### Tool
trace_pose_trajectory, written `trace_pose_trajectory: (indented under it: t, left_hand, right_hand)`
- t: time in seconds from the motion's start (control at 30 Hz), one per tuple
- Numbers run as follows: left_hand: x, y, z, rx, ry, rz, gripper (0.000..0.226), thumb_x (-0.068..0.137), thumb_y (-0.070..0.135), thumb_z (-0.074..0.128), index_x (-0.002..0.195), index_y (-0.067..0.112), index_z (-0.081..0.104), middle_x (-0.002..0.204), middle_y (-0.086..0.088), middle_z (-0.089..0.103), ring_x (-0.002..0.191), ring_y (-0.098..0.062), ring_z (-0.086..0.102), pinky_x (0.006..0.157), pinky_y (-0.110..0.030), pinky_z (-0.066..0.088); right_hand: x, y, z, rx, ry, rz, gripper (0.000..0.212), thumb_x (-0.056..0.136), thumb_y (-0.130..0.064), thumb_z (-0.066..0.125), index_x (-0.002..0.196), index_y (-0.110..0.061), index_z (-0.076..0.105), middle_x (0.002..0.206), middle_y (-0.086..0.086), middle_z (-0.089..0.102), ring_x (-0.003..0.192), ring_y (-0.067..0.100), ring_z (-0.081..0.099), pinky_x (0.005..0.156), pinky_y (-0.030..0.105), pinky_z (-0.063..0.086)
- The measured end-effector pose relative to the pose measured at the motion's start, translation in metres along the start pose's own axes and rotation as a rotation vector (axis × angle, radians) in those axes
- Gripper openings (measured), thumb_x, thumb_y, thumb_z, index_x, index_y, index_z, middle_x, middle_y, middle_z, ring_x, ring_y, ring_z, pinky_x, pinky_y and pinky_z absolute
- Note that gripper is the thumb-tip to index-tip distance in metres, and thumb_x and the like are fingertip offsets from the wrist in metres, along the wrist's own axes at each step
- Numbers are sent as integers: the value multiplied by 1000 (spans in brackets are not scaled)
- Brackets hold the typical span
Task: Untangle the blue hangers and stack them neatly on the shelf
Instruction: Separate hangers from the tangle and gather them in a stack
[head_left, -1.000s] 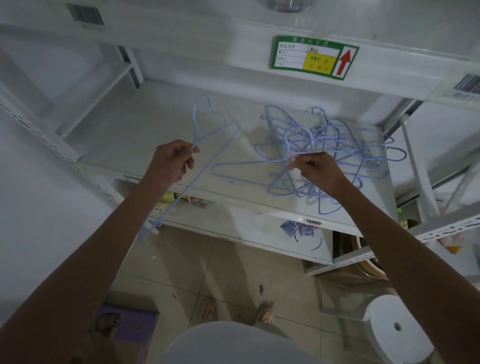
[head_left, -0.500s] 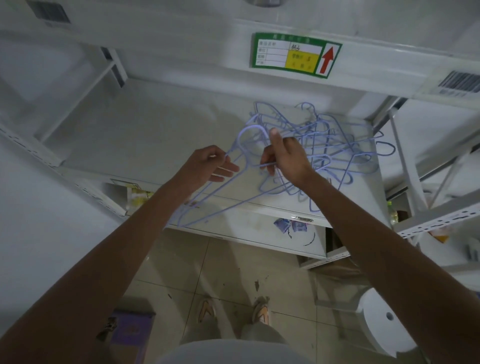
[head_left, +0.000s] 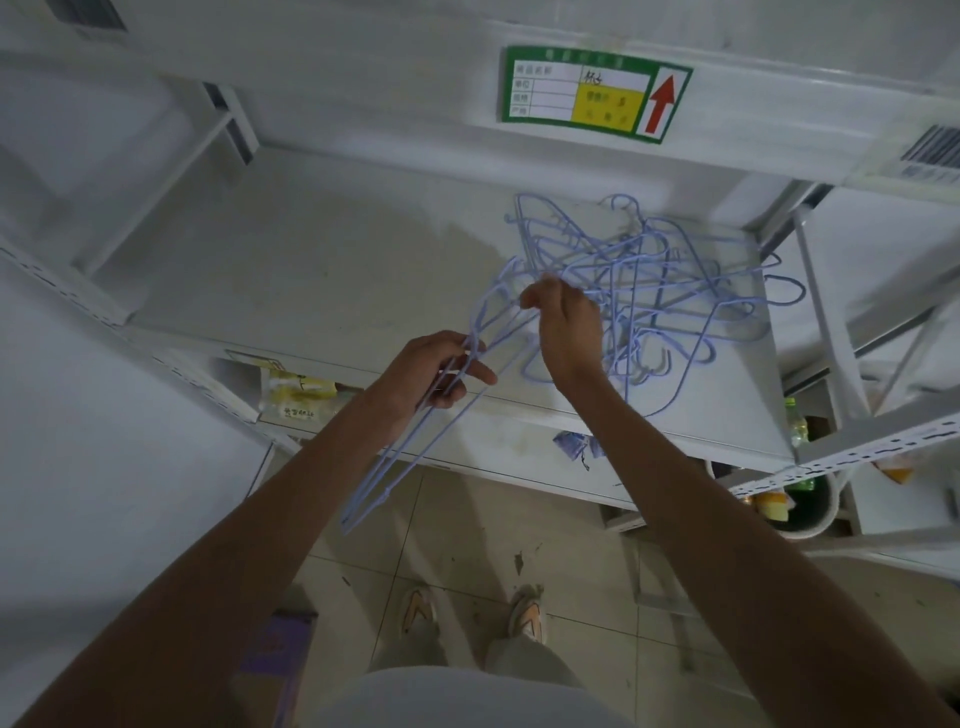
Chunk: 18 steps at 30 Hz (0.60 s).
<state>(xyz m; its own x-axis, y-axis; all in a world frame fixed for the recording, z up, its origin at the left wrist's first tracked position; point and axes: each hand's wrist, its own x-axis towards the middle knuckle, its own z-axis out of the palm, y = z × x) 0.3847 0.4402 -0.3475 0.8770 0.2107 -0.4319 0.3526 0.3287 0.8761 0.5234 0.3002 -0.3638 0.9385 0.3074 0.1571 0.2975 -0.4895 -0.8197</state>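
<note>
Over the shelf edge, your left hand fingers curled round freed hangers, right hand fingers pinching a hanger hook at the tangled pile.

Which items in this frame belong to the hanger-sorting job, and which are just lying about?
Part of the job:
freed hangers held in the left hand
tangled hanger pile, with the right hand pinching a hanger
shelf

Just lying about:
green shelf label
yellow packet
green bottle
</note>
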Motion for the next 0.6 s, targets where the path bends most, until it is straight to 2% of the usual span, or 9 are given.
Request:
trace_pose_trajectory:
  t: [0.1,0.2,0.3,0.37,0.43,0.47,0.5,0.57,0.6]
  left_hand:
    - [0,-4,2,-50,37,20,16,96,7,50,108,5,61,97,-28,75,44,-19,51,42,-21,32]
    - [1,-9,6,11,67,83,8,97,5,55,104,5,52,99,-24,76,50,-22,57,45,-25,41]
    - [4,-11,9,44,86,70,17,94,9,63,109,2,55,99,-22,75,59,-23,67,51,-27,50]
    - [5,-13,9,64,47,41,15,98,12,62,108,2,62,95,-21,75,66,-24,72,56,-27,54]
    - [5,-15,7,82,-12,8,21,102,21,59,108,4,68,95,-20,76,71,-24,73,62,-28,56]
    - [4,-17,6,93,-39,-14,29,103,28,57,111,3,69,97,-21,76,72,-24,73,64,-29,56]
    - [3,-18,6,105,-58,-33,37,103,34,55,113,1,69,99,-23,75,73,-24,72,66,-30,57]
    - [1,-22,7,96,-72,-46,41,105,38,51,108,2,69,90,-19,74,71,-23,69,65,-30,56]
    - [0,-23,8,77,-72,-44,38,106,37,49,101,5,69,83,-15,72,68,-22,67,63,-30,55]
  right_hand:
    - [-27,9,2,142,80,123,40,105,-34,37,87,-19,70,84,-4,74,85,16,69,81,40,54]
    - [-59,11,11,313,-95,233,25,106,-22,46,99,-9,66,91,8,73,87,22,68,81,42,52]
    - [-72,1,18,459,-313,369,34,109,-31,45,113,-9,70,108,13,75,97,21,72,85,38,55]
    - [-69,-9,19,620,-401,473,43,109,-36,45,120,-4,72,112,17,76,90,19,73,80,31,60]
    - [-65,-15,16,800,-456,563,48,107,-38,46,124,0,71,115,20,75,85,22,73,85,35,59]
    - [-63,-15,14,841,-485,568,47,106,-35,47,124,1,70,119,21,74,90,29,72,90,40,57]
    - [-62,-15,13,861,-521,553,43,103,-32,47,122,0,70,123,22,73,90,36,67,89,44,56]
    - [-63,-14,12,895,-592,499,36,99,-24,46,119,-7,70,129,26,68,77,34,54,74,40,52]
    - [-63,-12,12,902,-616,472,34,98,-21,47,117,-10,73,131,30,65,77,31,52,72,39,50]
